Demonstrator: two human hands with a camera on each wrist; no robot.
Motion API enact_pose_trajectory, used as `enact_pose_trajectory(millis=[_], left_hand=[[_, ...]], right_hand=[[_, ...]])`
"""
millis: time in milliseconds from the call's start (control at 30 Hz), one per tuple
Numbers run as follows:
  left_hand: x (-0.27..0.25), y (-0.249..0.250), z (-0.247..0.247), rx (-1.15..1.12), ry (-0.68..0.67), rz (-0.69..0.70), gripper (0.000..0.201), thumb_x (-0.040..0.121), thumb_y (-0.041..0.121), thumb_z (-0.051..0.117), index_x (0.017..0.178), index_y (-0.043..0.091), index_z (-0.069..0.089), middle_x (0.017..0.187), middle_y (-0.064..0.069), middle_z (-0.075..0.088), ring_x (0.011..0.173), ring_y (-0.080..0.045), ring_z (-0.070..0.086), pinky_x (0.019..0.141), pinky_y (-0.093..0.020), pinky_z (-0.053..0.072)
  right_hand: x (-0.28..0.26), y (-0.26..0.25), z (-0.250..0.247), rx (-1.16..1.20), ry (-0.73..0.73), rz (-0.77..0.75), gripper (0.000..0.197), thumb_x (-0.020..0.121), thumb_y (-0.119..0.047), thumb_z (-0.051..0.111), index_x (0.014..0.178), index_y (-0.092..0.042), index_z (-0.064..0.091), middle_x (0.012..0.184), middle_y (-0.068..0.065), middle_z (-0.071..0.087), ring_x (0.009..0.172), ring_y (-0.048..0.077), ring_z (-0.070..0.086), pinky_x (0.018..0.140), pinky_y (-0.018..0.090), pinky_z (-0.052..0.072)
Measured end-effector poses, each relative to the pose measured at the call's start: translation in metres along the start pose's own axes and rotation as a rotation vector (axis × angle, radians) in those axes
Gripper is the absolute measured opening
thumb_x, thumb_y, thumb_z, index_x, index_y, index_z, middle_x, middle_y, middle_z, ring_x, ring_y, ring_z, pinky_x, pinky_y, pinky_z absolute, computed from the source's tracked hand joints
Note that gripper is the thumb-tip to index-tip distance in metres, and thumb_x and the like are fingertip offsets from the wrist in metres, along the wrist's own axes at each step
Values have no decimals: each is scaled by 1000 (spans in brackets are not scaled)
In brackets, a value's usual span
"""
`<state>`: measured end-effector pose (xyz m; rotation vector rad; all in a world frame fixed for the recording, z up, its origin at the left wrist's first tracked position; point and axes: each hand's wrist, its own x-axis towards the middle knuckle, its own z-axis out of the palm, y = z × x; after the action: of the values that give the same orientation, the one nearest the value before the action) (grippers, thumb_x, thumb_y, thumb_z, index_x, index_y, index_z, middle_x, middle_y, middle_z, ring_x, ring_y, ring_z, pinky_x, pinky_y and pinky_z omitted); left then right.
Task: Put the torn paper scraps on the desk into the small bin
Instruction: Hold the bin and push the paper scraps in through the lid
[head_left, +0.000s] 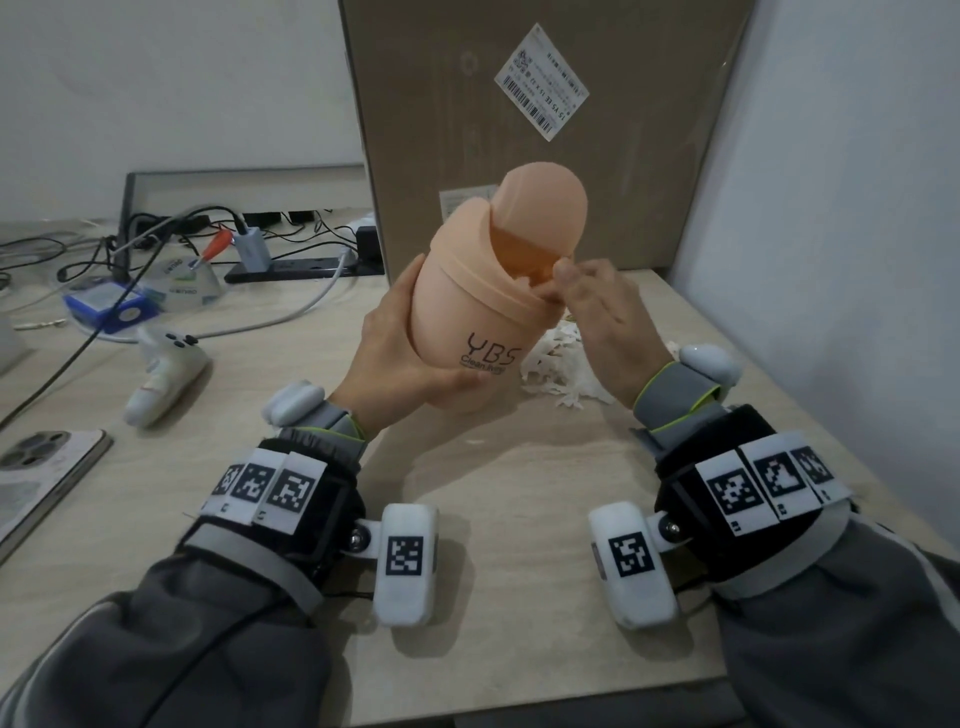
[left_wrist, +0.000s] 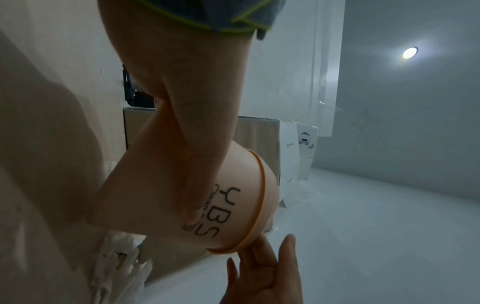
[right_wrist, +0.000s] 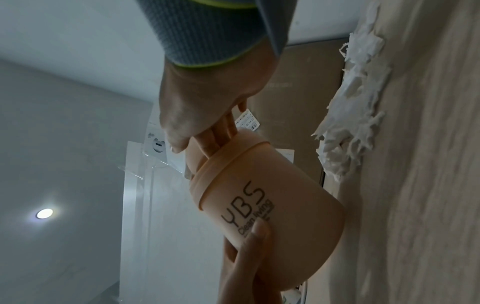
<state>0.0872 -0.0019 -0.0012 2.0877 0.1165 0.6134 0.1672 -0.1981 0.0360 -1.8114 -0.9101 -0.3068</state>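
We see big cardboard box (head_left: 540, 130) at back of desk, w/ white barcode label (head_left: 542, 83) stuck tilted on front. Left of it: black power strip (head_left: 306, 267) w/ several cables plugged in, blue-white small box (head_left: 111, 307), white handheld controller (head_left: 165, 375) lying on desk. Phone (head_left: 39, 480) face down at far left edge.

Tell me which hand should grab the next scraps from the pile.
Right hand: it is at the bin's opening, directly above the scrap pile. The left hand grips the bin.
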Motion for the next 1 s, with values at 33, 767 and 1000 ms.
enact_pose_trajectory(millis=[33, 767, 1000], left_hand=[[0, 1, 1, 25, -9, 13, 135, 43, 56, 86, 159, 31, 23, 144, 7, 44, 133, -17, 48, 110, -49, 47], [1, -13, -5, -159, 153, -100, 130, 43, 52, 92, 154, 45, 24, 144, 11, 49, 133, -18, 52, 108, -52, 49], [2, -15, -4, -159, 144, -92, 125, 43, 51, 92, 150, 44, 29, 137, 14, 54, 128, -17, 56, 105, -51, 52]], right_hand=[[-2, -3, 1, -30, -36, 18, 40, 97, -37, 30, 85, -35, 68, 83, -27, 51, 92, -11, 37, 101, 29, 22], [-1, 42, -13, -647, -532, 401, 63, 75, -51, 70, 131, -31, 50, 137, 4, 43, 124, 25, 45, 99, 35, 40], [0, 40, -7, -633, -491, 333, 28, 83, -19, 68, 111, -17, 68, 124, 8, 59, 117, 25, 52, 94, 25, 39]])
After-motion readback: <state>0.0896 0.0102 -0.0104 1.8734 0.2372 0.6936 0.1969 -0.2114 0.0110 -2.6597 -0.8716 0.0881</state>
